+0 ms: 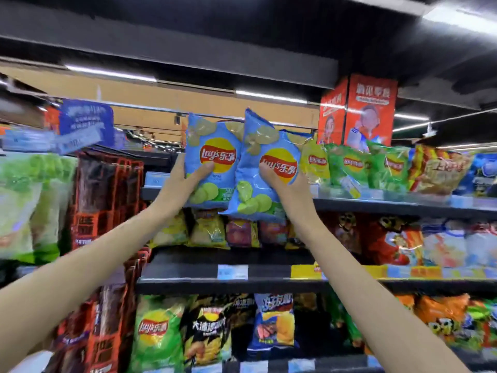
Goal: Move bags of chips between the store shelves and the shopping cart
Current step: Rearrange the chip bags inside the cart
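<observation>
Left hand (188, 175): grips left blue chip bag (212, 157), thumb across front | Right hand (285, 181): grips right blue chip bag (266, 168), tilted, overlapping the first | Location: both at 12 o'clock, against top shelf (403, 204) edge | Green bags (349, 165): 2 o'clock, shelved.

Two bags side by side at top shelf (376, 204) front: left bag (212, 157) at 11 o'clock, right bag (269, 168) at 12, overlapping its edge; more bags at 2.
</observation>
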Tool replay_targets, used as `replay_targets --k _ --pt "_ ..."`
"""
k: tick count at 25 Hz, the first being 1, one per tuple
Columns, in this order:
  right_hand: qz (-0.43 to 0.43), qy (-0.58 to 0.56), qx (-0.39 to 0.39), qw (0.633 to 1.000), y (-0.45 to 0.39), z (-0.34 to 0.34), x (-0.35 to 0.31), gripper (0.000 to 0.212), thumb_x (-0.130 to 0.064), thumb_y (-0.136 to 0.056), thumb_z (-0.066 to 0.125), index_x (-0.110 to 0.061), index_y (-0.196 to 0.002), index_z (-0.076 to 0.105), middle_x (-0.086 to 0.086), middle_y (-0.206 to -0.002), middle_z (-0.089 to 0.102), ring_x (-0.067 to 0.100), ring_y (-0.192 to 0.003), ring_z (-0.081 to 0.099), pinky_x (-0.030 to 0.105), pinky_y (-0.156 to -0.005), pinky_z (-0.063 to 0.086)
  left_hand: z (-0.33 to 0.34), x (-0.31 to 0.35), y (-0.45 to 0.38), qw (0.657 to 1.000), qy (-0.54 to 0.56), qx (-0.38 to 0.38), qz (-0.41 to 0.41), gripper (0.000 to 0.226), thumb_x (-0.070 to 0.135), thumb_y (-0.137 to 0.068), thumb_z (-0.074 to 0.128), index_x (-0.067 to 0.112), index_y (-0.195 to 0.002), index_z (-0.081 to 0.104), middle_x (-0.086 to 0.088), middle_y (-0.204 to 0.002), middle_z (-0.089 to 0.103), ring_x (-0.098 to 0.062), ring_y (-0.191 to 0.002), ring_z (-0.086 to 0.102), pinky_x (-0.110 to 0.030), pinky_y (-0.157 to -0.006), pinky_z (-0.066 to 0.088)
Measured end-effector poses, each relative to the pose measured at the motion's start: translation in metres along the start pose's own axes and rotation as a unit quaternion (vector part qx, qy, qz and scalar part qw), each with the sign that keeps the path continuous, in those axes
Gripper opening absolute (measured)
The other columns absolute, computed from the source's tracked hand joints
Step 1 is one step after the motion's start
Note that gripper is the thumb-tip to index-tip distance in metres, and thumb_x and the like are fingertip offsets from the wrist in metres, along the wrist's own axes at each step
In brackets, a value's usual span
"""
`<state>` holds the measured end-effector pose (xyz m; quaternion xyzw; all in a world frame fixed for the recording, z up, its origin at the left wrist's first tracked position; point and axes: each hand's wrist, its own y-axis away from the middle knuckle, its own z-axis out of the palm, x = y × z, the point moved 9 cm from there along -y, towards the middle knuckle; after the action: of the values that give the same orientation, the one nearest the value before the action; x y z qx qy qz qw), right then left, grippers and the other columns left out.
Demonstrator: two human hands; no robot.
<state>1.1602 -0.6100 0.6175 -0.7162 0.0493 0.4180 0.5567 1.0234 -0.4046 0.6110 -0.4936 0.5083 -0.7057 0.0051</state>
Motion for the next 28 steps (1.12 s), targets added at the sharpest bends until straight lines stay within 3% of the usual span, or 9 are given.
replay_targets --k 3,8,12,15,18,21,23,26,28 --pt "-0.02 -0.023 -0.001 1.0 -0.051 0.023 -0.004 0.043 -0.043 -0.081 0.078 -0.019 -0.114 0.066 -0.005 -0.101 0.074 0.009 -0.093 0.07 0.033 -0.086 0.055 -0.022 0.006 -0.057 0.999 -0.02 0.017 0.019 0.059 0.047 -0.085 0.071 0.023 -0.135 0.051 0.004 -0.12 0.07 -0.015 -0.102 0.07 -0.034 -0.08 0.058" --pt "-0.051 -0.007 0.005 0.999 -0.129 0.062 0.005 0.047 -0.059 -0.072 0.077 -0.026 -0.105 0.068 -0.007 -0.097 0.075 0.011 -0.094 0.071 0.042 -0.091 0.056 -0.057 -0.014 -0.146 0.996 -0.09 0.023 -0.007 0.055 0.043 -0.09 0.066 0.015 -0.133 0.048 -0.001 -0.118 0.069 -0.008 -0.09 0.071 -0.019 -0.066 0.055" --pt "-0.062 -0.013 0.01 0.998 -0.156 0.078 0.021 0.045 -0.053 -0.08 0.074 -0.024 -0.114 0.066 -0.011 -0.1 0.074 0.002 -0.092 0.069 0.025 -0.083 0.054 -0.071 -0.055 -0.185 0.975 -0.193 -0.011 -0.112 0.06 0.056 -0.087 0.063 0.019 -0.127 0.038 0.001 -0.113 0.063 -0.017 -0.097 0.063 -0.029 -0.073 0.049" --pt "-0.055 -0.016 0.009 0.998 -0.17 0.084 0.033 0.049 -0.058 -0.079 0.073 -0.026 -0.115 0.065 -0.011 -0.102 0.073 0.005 -0.095 0.069 0.029 -0.087 0.054 -0.081 -0.087 -0.207 0.96 -0.221 -0.028 -0.17 0.066 0.058 -0.083 0.068 0.018 -0.129 0.042 -0.004 -0.116 0.062 -0.024 -0.103 0.061 -0.039 -0.084 0.051" --pt "-0.053 0.005 0.008 0.999 -0.177 0.084 0.036 0.058 -0.065 -0.075 0.071 -0.027 -0.119 0.062 -0.011 -0.105 0.072 0.005 -0.096 0.069 0.035 -0.089 0.056 -0.083 -0.109 -0.211 0.947 -0.221 -0.077 -0.22 0.049 0.054 -0.083 0.071 0.018 -0.111 0.052 -0.003 -0.089 0.062 -0.018 -0.073 0.057 -0.032 -0.063 0.05" --pt "-0.058 0.007 0.008 0.998 -0.179 0.082 0.036 0.055 -0.061 -0.077 0.072 -0.027 -0.118 0.061 -0.01 -0.105 0.073 0.006 -0.094 0.07 0.038 -0.089 0.057 -0.077 -0.118 -0.204 0.938 -0.226 -0.117 -0.236 0.036 0.047 -0.086 0.07 0.018 -0.103 0.056 -0.001 -0.075 0.065 -0.017 -0.067 0.06 -0.035 -0.065 0.054" --pt "-0.062 0.016 0.007 0.998 -0.177 0.082 0.034 0.055 -0.061 -0.077 0.072 -0.027 -0.118 0.062 -0.01 -0.104 0.073 0.006 -0.093 0.071 0.038 -0.089 0.058 -0.067 -0.122 -0.197 0.93 -0.222 -0.143 -0.255 0.03 0.044 -0.089 0.067 0.018 -0.099 0.058 -0.001 -0.078 0.069 -0.016 -0.069 0.064 -0.033 -0.071 0.054" --pt "-0.07 0.033 -0.001 0.997 -0.172 0.087 0.029 0.059 -0.064 -0.075 0.073 -0.026 -0.118 0.061 -0.01 -0.105 0.073 0.006 -0.093 0.07 0.035 -0.087 0.058 -0.047 -0.123 -0.187 0.921 -0.218 -0.192 -0.259 0.047 0.055 -0.073 0.069 0.018 -0.1 0.058 -0.007 -0.099 0.067 -0.018 -0.079 0.063 -0.029 -0.071 0.05" --pt "-0.072 0.044 -0.007 0.996 -0.168 0.094 0.026 0.056 -0.059 -0.077 0.074 -0.024 -0.118 0.059 -0.01 -0.104 0.072 0.004 -0.091 0.07 0.03 -0.084 0.058 -0.047 -0.122 -0.187 0.916 -0.238 -0.197 -0.256 0.054 0.059 -0.07 0.069 0.017 -0.103 0.061 -0.009 -0.106 0.066 -0.023 -0.09 0.064 -0.035 -0.084 0.052"
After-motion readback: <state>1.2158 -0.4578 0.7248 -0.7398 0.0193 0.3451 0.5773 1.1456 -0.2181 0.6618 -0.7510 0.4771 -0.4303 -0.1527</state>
